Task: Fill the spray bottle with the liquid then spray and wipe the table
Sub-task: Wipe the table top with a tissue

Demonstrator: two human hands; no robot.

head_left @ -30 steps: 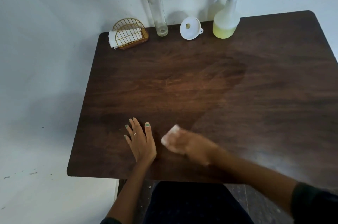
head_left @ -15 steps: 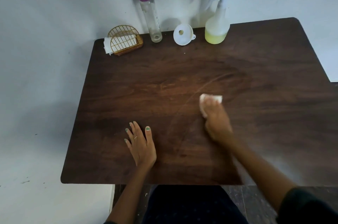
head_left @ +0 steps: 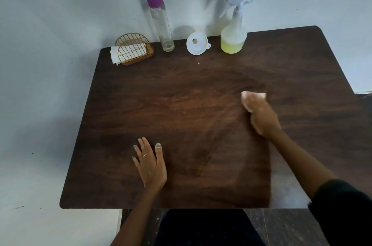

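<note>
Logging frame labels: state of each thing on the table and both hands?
spray bottle: upright, capped, part full of yellow liquid
tall bottle: upright, purple cap on, nearly empty
funnel: lying loose, unused
napkin holder: stocked
tissue: wadded, pressed to table
right hand: gripping tissue
left hand: flat, empty

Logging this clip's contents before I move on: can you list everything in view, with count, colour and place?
table: 1, dark brown wood, against the wall
napkin holder: 1, gold wire, back left corner, white napkins inside
tall bottle: 1, clear, purple cap, back edge, right of the holder
funnel: 1, white, back edge, between the bottles
spray bottle: 1, clear, yellow liquid, back edge
tissue: 1, white, under the right hand
left hand: flat on the table, near edge
right hand: pressing the tissue, centre right
</note>
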